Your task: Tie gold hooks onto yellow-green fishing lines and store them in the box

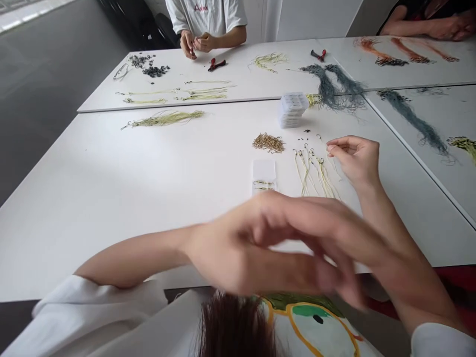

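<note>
My left hand (267, 248) is raised close to the camera, blurred by motion. Its fingers and thumb are stretched to the right and apart, with nothing visible between them, and they cover part of my right forearm. Over the table at the right, my right hand (355, 156) is closed in a pinch on a thin pale fishing line with a hook (319, 136) at its upper end. Just left of it lie several yellowish hooked lines (305, 171). A pile of small bronze-coloured metal pieces (268, 143) and an open clear plastic box (264, 170) holding hooked lines are further left.
Stacked clear boxes (292, 111) stand behind the bronze pile. Bundles of grey-blue line (327, 84) and yellow-green line (163, 119) lie across the white table (111, 198). Opposite, a person in a white shirt (206, 20) handles something small; another person's arms (427, 25) rest at far right.
</note>
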`<state>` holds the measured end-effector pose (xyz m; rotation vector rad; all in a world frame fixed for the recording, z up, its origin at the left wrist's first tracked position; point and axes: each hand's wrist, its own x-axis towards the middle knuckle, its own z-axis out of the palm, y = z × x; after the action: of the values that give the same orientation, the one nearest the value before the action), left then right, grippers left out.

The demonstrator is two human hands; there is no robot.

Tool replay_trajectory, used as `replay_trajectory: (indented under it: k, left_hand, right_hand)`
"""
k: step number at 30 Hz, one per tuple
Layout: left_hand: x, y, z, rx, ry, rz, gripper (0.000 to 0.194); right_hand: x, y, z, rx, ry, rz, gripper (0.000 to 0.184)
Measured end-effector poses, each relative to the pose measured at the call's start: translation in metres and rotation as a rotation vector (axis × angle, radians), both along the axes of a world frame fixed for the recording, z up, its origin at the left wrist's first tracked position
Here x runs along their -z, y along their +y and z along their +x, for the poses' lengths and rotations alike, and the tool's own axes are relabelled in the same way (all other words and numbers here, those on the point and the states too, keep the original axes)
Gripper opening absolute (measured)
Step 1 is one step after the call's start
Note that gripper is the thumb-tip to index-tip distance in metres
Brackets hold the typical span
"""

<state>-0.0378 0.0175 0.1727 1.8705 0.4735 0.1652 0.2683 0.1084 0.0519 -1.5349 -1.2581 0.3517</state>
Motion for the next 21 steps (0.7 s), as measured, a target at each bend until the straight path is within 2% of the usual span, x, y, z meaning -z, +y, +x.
replay_trajectory:
  k: [2,4,7,9,11,15,18,21]
  left_hand:
    - [-0.007,0.012,-0.009,0.019,-0.105,-0.220,0.026]
    - [-0.005,0.013,-0.019,0.089,-0.058,-0.325,0.028]
    - [0.012,0.003,-0.036,0.252,0.030,-0.336,0.053]
    - [0.028,-0.006,-0.048,0.381,0.110,-0.273,0.067]
    - [0.042,-0.015,-0.058,0.378,0.218,-0.167,0.061]
    - [0.060,-0.028,-0.074,0.280,0.424,-0.077,0.032]
    - [0.060,-0.033,-0.085,0.201,0.515,0.008,0.026]
    - [0.052,-0.033,-0.094,0.118,0.588,0.067,0.027]
  right_hand:
    - [-0.001,-0.003,-0.002,-0.010,-0.011,0.016,0.012]
    - [-0.003,-0.005,-0.004,-0.032,-0.021,0.016,0.011]
    - [-0.003,-0.008,-0.006,-0.067,-0.030,0.001,0.012]
    - [-0.004,-0.009,-0.008,-0.083,-0.028,-0.007,0.012]
    - [-0.004,-0.010,-0.010,-0.098,-0.029,-0.013,0.013]
    - [-0.005,-0.013,-0.014,-0.129,-0.037,-0.026,0.012]
    - [-0.005,-0.016,-0.017,-0.142,-0.049,-0.038,0.012]
    - [-0.005,-0.018,-0.019,-0.157,-0.068,-0.018,0.012]
